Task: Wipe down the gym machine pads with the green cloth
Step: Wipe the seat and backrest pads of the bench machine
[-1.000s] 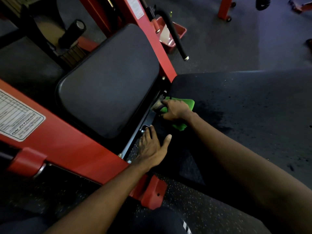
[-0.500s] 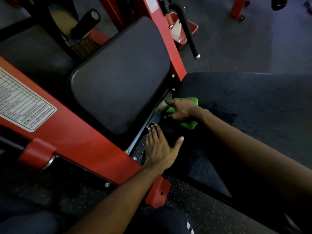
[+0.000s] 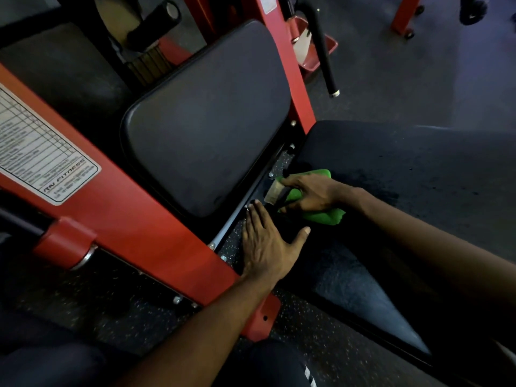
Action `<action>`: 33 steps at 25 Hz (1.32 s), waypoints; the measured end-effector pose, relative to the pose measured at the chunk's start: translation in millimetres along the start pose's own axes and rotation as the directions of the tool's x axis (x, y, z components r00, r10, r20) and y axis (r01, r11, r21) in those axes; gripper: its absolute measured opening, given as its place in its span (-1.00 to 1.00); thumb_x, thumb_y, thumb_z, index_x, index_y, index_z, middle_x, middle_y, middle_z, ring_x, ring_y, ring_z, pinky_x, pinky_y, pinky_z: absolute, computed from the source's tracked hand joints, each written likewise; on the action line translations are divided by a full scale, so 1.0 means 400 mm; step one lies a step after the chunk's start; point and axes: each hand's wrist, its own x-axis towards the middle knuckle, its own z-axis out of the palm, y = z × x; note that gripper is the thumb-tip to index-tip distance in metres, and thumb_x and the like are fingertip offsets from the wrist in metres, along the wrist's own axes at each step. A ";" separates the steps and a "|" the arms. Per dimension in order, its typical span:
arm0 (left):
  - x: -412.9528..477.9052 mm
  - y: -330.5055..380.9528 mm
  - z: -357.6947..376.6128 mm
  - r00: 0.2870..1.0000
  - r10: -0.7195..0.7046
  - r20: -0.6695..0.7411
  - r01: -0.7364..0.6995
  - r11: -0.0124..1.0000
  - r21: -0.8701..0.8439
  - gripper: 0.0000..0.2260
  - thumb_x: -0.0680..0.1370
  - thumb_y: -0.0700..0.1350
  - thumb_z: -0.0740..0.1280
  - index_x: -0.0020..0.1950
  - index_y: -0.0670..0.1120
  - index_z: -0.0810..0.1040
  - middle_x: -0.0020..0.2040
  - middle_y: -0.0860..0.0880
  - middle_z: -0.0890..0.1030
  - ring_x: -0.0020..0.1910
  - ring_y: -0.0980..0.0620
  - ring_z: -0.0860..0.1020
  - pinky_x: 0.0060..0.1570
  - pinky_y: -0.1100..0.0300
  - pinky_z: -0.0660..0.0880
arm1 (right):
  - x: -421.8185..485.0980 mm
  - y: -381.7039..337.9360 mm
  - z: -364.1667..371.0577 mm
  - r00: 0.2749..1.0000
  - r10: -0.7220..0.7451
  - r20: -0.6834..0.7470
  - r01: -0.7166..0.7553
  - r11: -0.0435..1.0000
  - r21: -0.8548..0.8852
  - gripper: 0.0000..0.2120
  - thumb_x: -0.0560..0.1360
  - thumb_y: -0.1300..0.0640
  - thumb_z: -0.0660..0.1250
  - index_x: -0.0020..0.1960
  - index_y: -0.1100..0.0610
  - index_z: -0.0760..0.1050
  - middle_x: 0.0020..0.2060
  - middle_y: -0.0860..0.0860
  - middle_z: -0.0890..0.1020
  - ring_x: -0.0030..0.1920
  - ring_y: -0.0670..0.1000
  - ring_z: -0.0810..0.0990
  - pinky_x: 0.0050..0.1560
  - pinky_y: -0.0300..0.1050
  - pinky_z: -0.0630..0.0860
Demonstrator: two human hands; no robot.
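The right hand [image 3: 310, 192], fingers curled around the crumpled green cloth [image 3: 321, 216] at the edge of the flat black cushioned pad [image 3: 405, 191], is so near the bolted gap [image 3: 279, 163] that the cloth may catch there, while the left hand [image 3: 268, 247] rests flat, fingers straight.

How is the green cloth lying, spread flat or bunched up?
Bunched up: the right hand grips the green cloth, and crumpled folds stick out on both sides of it, on the dark pad.
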 end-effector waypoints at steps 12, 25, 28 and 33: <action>-0.018 -0.004 -0.001 0.997 0.052 0.049 -0.053 0.998 0.019 -0.15 0.61 0.37 -0.02 0.63 -0.19 -0.23 0.65 -0.17 -0.15 0.63 -0.07 -0.13 0.44 0.16 -0.29 | -0.050 0.003 -0.020 1.000 0.021 0.009 -0.022 0.996 0.083 -0.46 0.45 -0.03 0.47 0.39 -0.07 0.44 0.30 -0.05 0.56 0.32 0.04 0.50 0.24 -0.16 0.37; -0.006 -0.007 0.020 0.997 0.076 -0.023 -0.075 0.996 0.058 -0.09 0.47 0.44 -0.17 0.65 -0.13 -0.12 0.64 -0.19 0.01 0.62 -0.11 0.03 0.56 0.02 -0.04 | 0.013 -0.038 -0.003 0.994 0.111 0.004 -0.111 0.993 0.036 -0.36 0.46 -0.11 0.41 0.49 -0.01 0.35 0.34 0.09 0.55 0.33 0.17 0.51 0.27 -0.06 0.42; -0.004 -0.005 0.017 0.997 0.071 0.012 -0.072 0.995 0.064 -0.14 0.51 0.40 -0.10 0.66 -0.10 -0.10 0.65 -0.17 -0.03 0.62 -0.10 0.00 0.56 0.04 -0.08 | 0.002 0.037 -0.034 0.966 0.247 -0.079 -0.240 0.966 0.095 -0.40 0.51 -0.01 0.39 0.51 0.01 0.33 0.38 0.11 0.52 0.35 0.20 0.49 0.31 -0.05 0.38; 0.002 -0.010 0.022 0.998 0.061 0.006 -0.061 0.995 0.080 -0.22 0.60 0.37 -0.01 0.66 -0.09 -0.08 0.65 -0.15 -0.01 0.62 -0.10 0.02 0.56 0.02 -0.04 | 0.020 0.091 -0.053 0.922 0.356 -0.154 -0.343 0.934 0.103 -0.44 0.49 -0.04 0.39 0.45 0.05 0.39 0.33 0.15 0.54 0.31 0.21 0.52 0.24 -0.05 0.42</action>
